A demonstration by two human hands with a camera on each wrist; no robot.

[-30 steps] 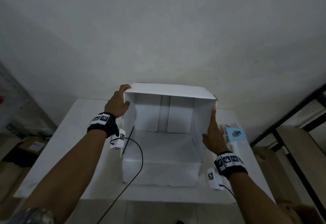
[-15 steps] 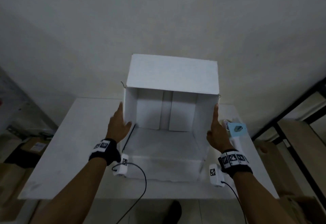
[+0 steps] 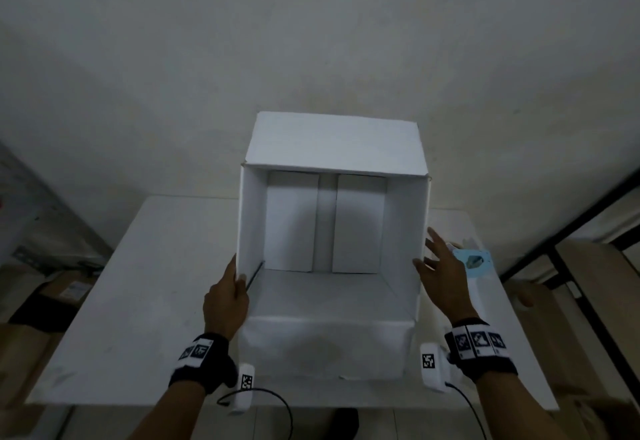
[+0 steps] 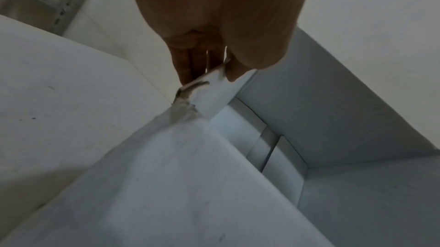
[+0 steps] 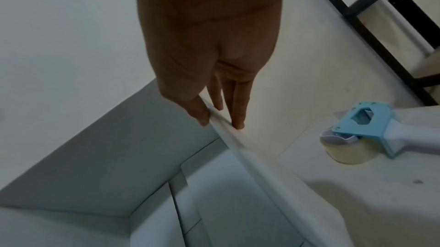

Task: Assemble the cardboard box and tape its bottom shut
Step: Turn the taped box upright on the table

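A white cardboard box (image 3: 329, 141) lies on its side on the white table (image 3: 156, 283), its open side facing me. Two flaps are folded in at its far end with a gap between them. My left hand (image 3: 236, 280) grips the lower front edge of the left wall, thumb inside (image 4: 209, 76). At the right wall my right hand (image 3: 427, 252) pinches the front edge, thumb inside and straight fingers outside (image 5: 220, 122). A blue tape dispenser (image 3: 472, 263) with a roll of tape lies on the table just right of the box (image 5: 361, 128).
A black metal shelf frame (image 3: 571, 224) stands to the right of the table. Brown cartons sit on the floor at the left (image 3: 65, 287) and right (image 3: 606, 283). A grey wall rises behind the table.
Both hands have slid down the side walls toward me. The box now shows more of its top panel. The left hand went from the top corner to the lower front edge.
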